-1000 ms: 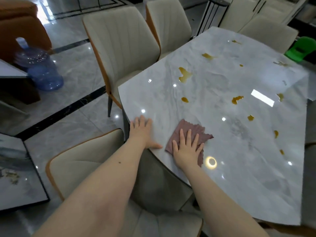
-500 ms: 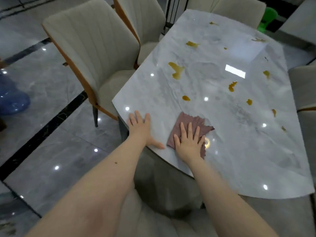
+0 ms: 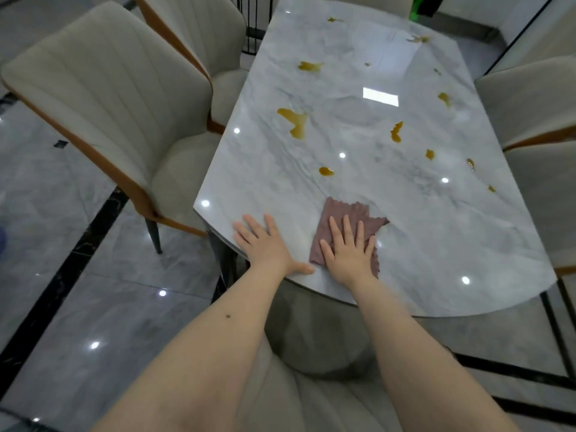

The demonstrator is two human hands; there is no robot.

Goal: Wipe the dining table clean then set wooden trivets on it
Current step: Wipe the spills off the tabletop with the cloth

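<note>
The grey marble dining table (image 3: 436, 238) stretches away from me, with several amber spills on it; the largest spill (image 3: 294, 121) lies left of centre and a small spill (image 3: 326, 171) sits just beyond the cloth. A mauve cloth (image 3: 346, 213) lies near the table's near edge. My right hand (image 3: 347, 252) presses flat on the cloth, fingers spread. My left hand (image 3: 266, 244) rests flat on the bare tabletop beside it, at the near left corner. No wooden trivets are in view.
Cream chairs with orange trim stand around the table: two chairs on the left (image 3: 106, 98) (image 3: 199, 29), a pair of chairs on the right (image 3: 530, 98), and one chair (image 3: 305, 400) below my arms. A green object (image 3: 422, 6) shows at the far end. The floor is glossy grey tile.
The view has swung right and tilted down, so more of the table's length shows. Both hands stay flat in about the same spot on the table, the right one still on the cloth.
</note>
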